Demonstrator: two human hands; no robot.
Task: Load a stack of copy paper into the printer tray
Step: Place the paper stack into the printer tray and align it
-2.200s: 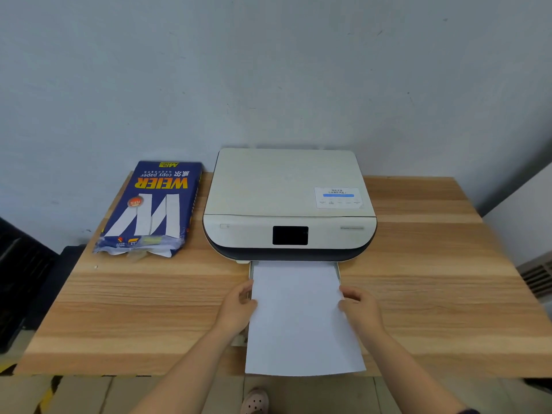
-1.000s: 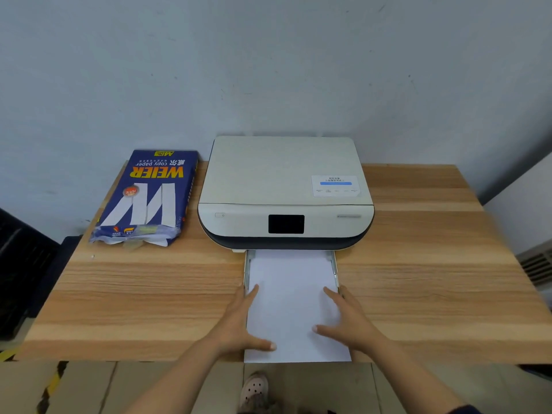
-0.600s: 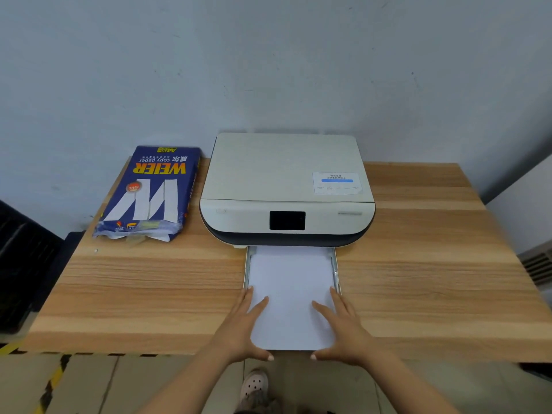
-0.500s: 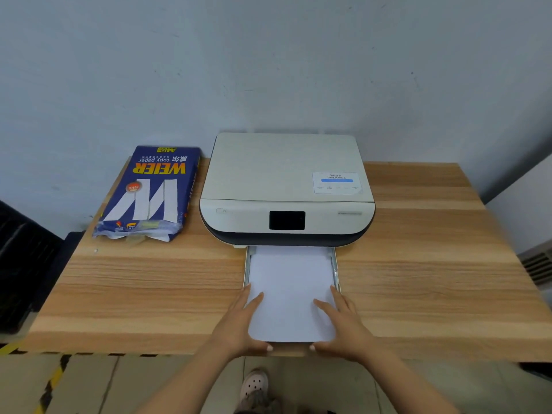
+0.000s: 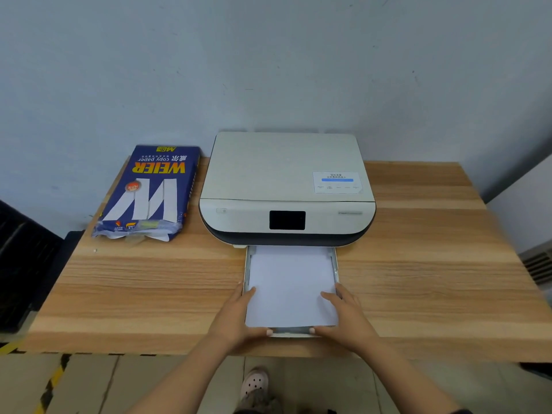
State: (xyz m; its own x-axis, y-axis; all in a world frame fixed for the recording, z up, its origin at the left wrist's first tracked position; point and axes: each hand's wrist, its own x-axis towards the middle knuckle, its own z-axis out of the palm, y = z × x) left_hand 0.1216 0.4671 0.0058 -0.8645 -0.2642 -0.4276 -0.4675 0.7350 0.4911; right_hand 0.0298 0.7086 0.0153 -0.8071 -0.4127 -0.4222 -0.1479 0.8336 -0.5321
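A white stack of copy paper (image 5: 291, 285) lies flat in the pulled-out printer tray (image 5: 291, 332), which sticks out from under the beige printer (image 5: 286, 180). The stack's far end reaches under the printer's dark front. My left hand (image 5: 236, 318) holds the tray's near left corner, fingers up along the paper's left edge and thumb against the front lip. My right hand (image 5: 346, 318) mirrors it at the near right corner. The hands hide both near corners of the paper.
An opened blue ream of copy paper (image 5: 149, 192) lies left of the printer. The wooden table (image 5: 418, 279) stands against a grey wall, and its front edge runs just below the tray. A shoe (image 5: 254, 383) shows on the floor below.
The paper has slid forward into the tray until its near edge sits inside the front lip. Both hands followed it, thumbs moving from the paper's near edge onto the tray's front.
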